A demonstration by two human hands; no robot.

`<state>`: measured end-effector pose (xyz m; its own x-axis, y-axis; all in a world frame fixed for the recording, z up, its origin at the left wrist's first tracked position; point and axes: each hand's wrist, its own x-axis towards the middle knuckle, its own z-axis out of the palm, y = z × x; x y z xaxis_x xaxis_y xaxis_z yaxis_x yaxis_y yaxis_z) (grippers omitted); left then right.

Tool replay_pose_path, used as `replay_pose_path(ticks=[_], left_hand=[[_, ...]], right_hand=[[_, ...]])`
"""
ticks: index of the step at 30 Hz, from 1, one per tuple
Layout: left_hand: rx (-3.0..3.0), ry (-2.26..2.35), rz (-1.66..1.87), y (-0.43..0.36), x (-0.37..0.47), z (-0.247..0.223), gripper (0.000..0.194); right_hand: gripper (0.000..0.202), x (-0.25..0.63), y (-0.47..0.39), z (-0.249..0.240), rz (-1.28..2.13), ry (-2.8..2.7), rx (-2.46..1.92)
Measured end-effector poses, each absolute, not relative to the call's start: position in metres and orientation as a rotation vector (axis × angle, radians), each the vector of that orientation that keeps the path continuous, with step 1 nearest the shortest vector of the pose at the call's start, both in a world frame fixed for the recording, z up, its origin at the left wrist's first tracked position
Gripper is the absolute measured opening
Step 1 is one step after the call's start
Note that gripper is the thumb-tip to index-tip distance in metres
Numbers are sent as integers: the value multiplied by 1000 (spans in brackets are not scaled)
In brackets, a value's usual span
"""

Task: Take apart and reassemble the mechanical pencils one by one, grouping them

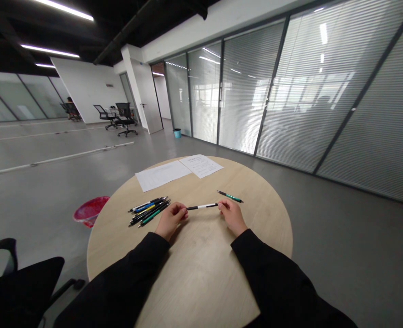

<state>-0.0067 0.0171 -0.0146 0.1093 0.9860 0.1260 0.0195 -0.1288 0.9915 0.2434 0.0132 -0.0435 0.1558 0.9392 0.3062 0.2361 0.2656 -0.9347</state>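
Note:
A white pen with black ends (202, 207) is held level over the round wooden table (201, 273), between my two hands. The fingers of my left hand (172, 218) are closed on its left end, and those of my right hand (232, 215) pinch its right end. Just beyond my right hand lies a green and black pen (230, 197). Several pens (149, 211), with black, blue, yellow, white and green parts, lie in a loose pile to the left of my left hand.
Two printed paper sheets (163, 175) (201, 166) lie at the table's far side. A red basin (91, 211) is on the floor at the left, and a black chair (23, 291) stands at the lower left.

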Motion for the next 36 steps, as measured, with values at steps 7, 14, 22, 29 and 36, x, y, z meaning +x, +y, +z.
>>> replay_pose_path(ticks=[7, 14, 22, 29, 36], left_hand=[[1354, 1078, 1202, 18, -7, -15, 34], [1360, 1076, 1205, 16, -7, -13, 33], [1349, 1074, 1194, 17, -8, -15, 34], [1357, 1075, 1195, 18, -8, -15, 33], [1353, 1076, 1209, 17, -7, -13, 32]], right_hand=[[24, 243, 12, -44, 740, -1347, -1225], [25, 243, 11, -41, 748, -1344, -1236], [26, 243, 11, -42, 717, -1364, -1238], [27, 243, 13, -44, 716, -1369, -1236], [28, 242, 12, -43, 716, -1367, -1230]])
